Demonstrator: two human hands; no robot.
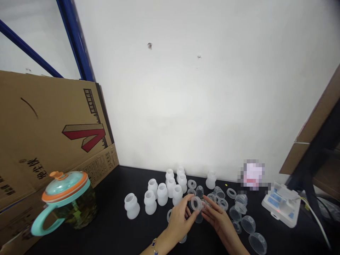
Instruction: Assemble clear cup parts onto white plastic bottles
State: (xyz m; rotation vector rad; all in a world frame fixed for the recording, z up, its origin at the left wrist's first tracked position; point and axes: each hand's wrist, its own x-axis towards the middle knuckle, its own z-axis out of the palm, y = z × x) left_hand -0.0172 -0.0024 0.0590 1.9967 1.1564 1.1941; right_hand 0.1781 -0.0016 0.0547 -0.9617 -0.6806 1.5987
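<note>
My left hand [182,217] pinches a clear plastic ring [196,203] between thumb and fingers, just above the black table [114,219]. Right beside it, my right hand [216,216] has its fingers curled at the same ring and at a small clear piece under it. Behind the hands stand several white, waisted plastic bottles [162,194]. More clear rings and domed clear caps [248,224] lie scattered to the right of my hands.
A jug [67,202] with a teal handle and orange-rimmed lid stands at front left, in front of a large cardboard box [47,141]. A white device [281,205] with a cable sits at right, below a dark stand. A white wall closes the back.
</note>
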